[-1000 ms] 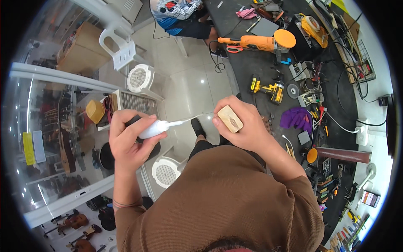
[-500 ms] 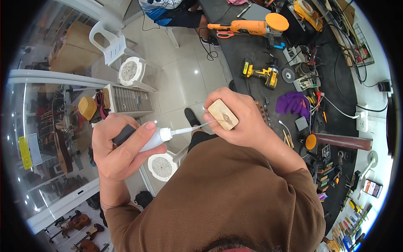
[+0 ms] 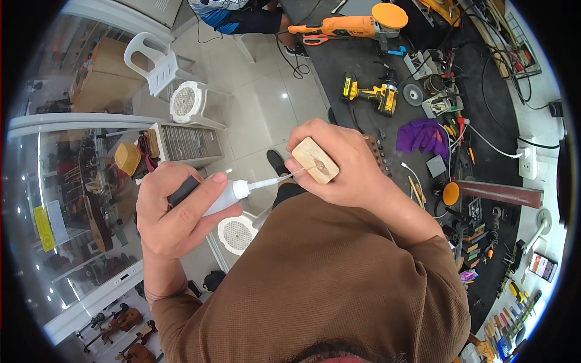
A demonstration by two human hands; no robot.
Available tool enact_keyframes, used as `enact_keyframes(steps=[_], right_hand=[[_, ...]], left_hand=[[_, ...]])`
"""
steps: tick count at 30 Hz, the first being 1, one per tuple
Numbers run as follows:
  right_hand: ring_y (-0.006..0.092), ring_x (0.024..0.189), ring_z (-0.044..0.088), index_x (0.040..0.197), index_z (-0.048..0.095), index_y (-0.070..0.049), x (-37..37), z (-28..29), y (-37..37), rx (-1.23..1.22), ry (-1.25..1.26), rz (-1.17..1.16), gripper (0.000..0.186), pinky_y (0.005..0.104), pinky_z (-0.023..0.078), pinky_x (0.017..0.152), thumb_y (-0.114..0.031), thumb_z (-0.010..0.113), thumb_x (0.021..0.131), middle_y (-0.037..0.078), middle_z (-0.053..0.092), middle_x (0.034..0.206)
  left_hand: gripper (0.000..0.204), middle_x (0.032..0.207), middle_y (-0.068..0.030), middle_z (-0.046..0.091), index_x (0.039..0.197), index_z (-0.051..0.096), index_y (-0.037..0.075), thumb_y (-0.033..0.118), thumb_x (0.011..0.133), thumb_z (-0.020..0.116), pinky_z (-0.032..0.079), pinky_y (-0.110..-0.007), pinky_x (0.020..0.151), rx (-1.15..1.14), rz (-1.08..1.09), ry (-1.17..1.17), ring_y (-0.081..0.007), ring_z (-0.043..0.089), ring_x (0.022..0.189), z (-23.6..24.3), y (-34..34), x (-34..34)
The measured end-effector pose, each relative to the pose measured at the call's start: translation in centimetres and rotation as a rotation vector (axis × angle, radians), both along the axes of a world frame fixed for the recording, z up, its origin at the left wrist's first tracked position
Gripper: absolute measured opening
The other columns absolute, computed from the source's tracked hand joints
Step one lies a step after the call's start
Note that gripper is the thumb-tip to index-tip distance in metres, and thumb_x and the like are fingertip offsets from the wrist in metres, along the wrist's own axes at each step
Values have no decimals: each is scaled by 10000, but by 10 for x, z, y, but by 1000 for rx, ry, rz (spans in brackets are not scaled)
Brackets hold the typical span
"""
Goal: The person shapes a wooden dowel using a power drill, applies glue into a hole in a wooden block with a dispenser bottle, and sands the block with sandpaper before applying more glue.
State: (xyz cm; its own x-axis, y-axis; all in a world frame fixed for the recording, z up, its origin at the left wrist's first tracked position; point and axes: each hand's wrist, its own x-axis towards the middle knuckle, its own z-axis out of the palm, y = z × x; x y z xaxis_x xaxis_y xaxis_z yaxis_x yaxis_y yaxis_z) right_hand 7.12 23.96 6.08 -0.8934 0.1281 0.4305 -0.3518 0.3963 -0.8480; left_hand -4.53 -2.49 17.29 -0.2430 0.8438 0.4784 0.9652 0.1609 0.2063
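My left hand (image 3: 181, 209) is closed around a small white squeeze bottle (image 3: 227, 198) with a dark label or band. Its long thin nozzle (image 3: 269, 181) points right and slightly up, and the fine tip reaches the face of a wooden block (image 3: 315, 160). That block is pale, with rounded corners and a darker knot-like patch on the face turned up to me. My right hand (image 3: 339, 160) grips it between thumb and fingers. Whether the tip touches the wood or sits just above it, I cannot tell.
On the dark workbench (image 3: 363, 66) to the right lie an orange polisher (image 3: 345, 25), a yellow cordless drill (image 3: 372, 94), a purple cloth (image 3: 423, 136) and several hand tools. White plastic stools (image 3: 187, 103) and a chair (image 3: 154, 63) stand left. Someone sits at the far end (image 3: 248, 21).
The surroundings have shifted slightly in the view. Both hands keep their holds, with the bottle's tip still at the block's dark patch.
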Motion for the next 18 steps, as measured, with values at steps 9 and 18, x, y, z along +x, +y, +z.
enact_keyframes(steps=[9, 18], right_hand=[[318, 830, 755, 1133, 660, -123, -2, -2, 6, 0, 33, -22, 278, 419, 587, 729, -180, 855, 943, 60, 744, 947], [310, 833, 757, 1127, 660, -124, -1, -1, 12, -7, 21, -27, 287, 416, 587, 727, -165, 857, 923, 55, 747, 946]], left_hand=[[592, 1123, -77, 591, 1250, 849, 74, 355, 755, 1010, 494, -362, 665, -3, 13, -18, -240, 684, 843, 0, 7, -1], [619, 1045, -86, 640, 1255, 850, 68, 191, 685, 1056, 462, -335, 597, 27, -39, 15, -223, 653, 802, 5, 21, -4]])
